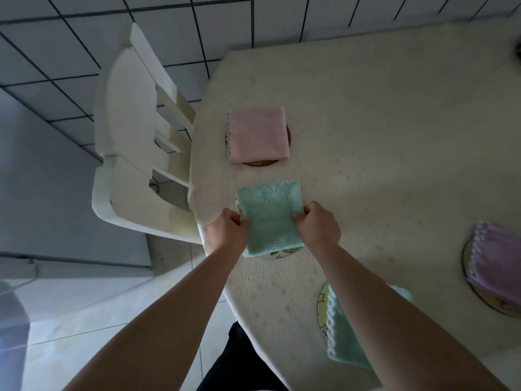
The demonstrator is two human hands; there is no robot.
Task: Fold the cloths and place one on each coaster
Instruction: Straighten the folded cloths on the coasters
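A folded mint-green cloth (271,218) lay flat on the table (380,122) between the two hands, covering most of a round patterned coaster (280,253) whose near rim showed just below its lower edge. The left hand (229,230) pinched the cloth's left edge with curled fingers, and the right hand (318,224) pinched its right edge the same way, thumb and fingers closed on the fabric.

Beyond the hands, farther across the table, a folded pink cloth (258,134) rested on a dark round coaster (260,163), only slivers of which showed at its sides and near edge. Under the right forearm, nearer the person, a second green cloth (342,334) with a scalloped trim lay over another patterned coaster (322,303), partly hidden by the arm. Well to the right of the right hand, a folded lilac cloth (497,258) sat on a coaster with a dark rim (492,303), cut off by the picture's edge.

To the left of the left hand, a white chair (132,142) stood against the table's edge on a tiled floor (50,66).
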